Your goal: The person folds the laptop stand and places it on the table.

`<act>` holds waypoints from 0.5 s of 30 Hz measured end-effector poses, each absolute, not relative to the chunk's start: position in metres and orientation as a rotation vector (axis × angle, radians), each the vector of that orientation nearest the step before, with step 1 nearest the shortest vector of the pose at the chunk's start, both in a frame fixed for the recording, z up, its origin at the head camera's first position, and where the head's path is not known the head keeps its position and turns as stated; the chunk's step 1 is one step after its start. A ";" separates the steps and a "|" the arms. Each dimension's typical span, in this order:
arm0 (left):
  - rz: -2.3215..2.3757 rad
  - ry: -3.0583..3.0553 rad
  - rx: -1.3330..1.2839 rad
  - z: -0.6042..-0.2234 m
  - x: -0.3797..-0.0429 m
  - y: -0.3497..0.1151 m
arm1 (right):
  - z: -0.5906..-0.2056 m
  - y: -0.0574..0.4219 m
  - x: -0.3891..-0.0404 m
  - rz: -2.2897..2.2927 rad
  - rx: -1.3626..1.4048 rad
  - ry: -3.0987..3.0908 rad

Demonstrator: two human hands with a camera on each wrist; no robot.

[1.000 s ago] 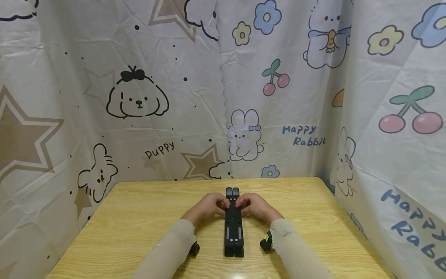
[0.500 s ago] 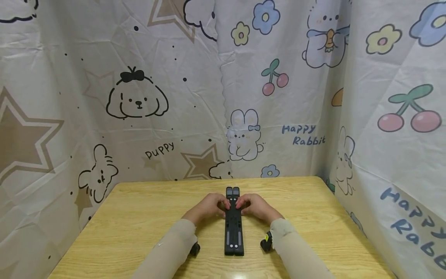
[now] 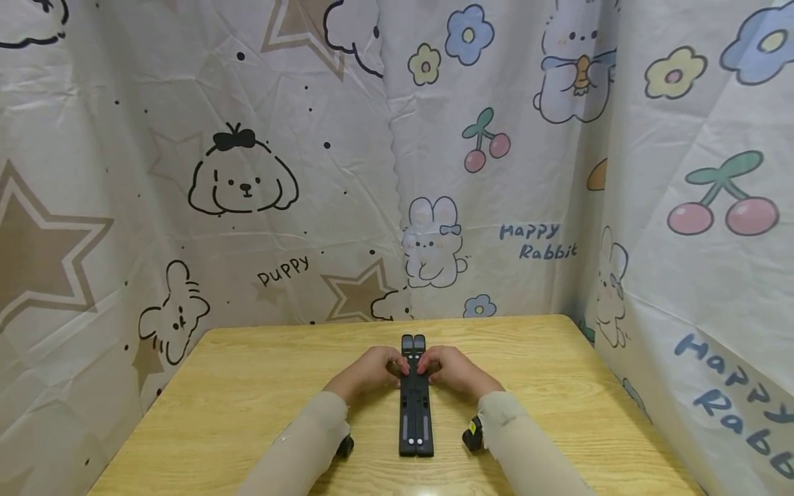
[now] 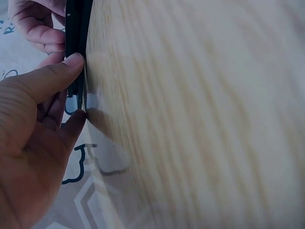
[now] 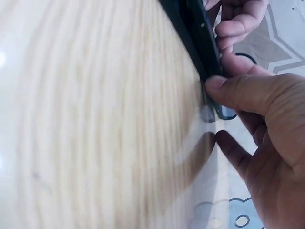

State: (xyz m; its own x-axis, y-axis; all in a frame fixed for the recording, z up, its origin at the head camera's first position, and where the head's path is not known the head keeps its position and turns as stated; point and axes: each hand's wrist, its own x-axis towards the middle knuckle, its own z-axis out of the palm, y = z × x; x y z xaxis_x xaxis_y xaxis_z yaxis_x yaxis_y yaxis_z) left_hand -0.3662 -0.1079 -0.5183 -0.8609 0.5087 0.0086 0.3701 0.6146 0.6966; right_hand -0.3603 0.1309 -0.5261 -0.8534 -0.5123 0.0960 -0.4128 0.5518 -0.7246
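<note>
A folded black laptop stand (image 3: 415,406) lies lengthwise on the wooden table, its two slim arms side by side. Grey pads and pale rivets show on its upper face. My left hand (image 3: 375,368) holds its left side near the far end, with the thumb against the edge in the left wrist view. From the opposite side, my right hand (image 3: 455,368) grips the same stretch. In the right wrist view, the right thumb presses the stand's side (image 5: 202,43), and the little finger reaches down to the tabletop. Fingers beyond the stand are partly hidden.
The light wooden table (image 3: 267,372) spreads around both forearms. Behind and beside it hangs a pale curtain (image 3: 347,207) printed with puppies, rabbits and cherries. Small black wrist devices, such as the right one (image 3: 473,434), sit under the sleeves.
The stand's near end showed a thick front face a second ago; it now looks flatter, its near rivets closer to the tip. Both hands keep their places; the head view shifts slightly.
</note>
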 end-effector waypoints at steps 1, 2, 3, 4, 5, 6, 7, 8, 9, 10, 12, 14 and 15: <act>1.089 2.639 0.712 -0.519 -0.366 -0.108 | -0.526 0.130 -0.359 -1.190 -0.797 2.656; 1.111 2.625 0.699 -0.519 -0.365 -0.108 | -0.526 0.130 -0.357 -1.197 -0.793 2.657; 1.134 2.609 0.684 -0.519 -0.364 -0.109 | -0.526 0.129 -0.355 -1.192 -0.788 2.664; 1.154 2.595 0.670 -0.519 -0.363 -0.109 | -0.526 0.129 -0.353 -1.184 -0.784 2.672; 1.171 2.580 0.660 -0.519 -0.362 -0.109 | -0.526 0.128 -0.351 -1.176 -0.778 2.678; 1.190 2.563 0.659 -0.519 -0.360 -0.109 | -0.526 0.128 -0.348 -1.161 -0.779 2.690; 1.202 2.548 0.658 -0.519 -0.359 -0.109 | -0.526 0.129 -0.346 -1.150 -0.776 2.696; 1.203 2.541 0.660 -0.518 -0.357 -0.109 | -0.525 0.129 -0.344 -1.140 -0.765 2.700; 1.198 2.535 0.663 -0.517 -0.355 -0.109 | -0.524 0.130 -0.341 -1.122 -0.773 2.709; 1.188 2.535 0.668 -0.516 -0.353 -0.109 | -0.523 0.130 -0.339 -1.109 -0.771 2.715; 1.182 2.528 0.659 -0.512 -0.348 -0.109 | -0.521 0.130 -0.335 -1.062 -0.779 2.735; 1.166 2.536 0.651 -0.509 -0.343 -0.110 | -0.520 0.129 -0.332 -0.988 -0.812 2.764; 1.153 2.544 0.650 -0.508 -0.341 -0.110 | -0.520 0.129 -0.330 -0.944 -0.832 2.780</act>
State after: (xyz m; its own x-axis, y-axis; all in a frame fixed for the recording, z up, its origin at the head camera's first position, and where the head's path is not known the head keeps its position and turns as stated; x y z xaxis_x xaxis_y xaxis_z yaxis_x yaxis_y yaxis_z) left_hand -0.3406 -0.1098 -0.5076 -0.8619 0.5034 -0.0610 0.2859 0.5818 0.7614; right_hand -0.3300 0.1292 -0.5196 -0.8476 -0.5236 0.0865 -0.4679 0.6604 -0.5873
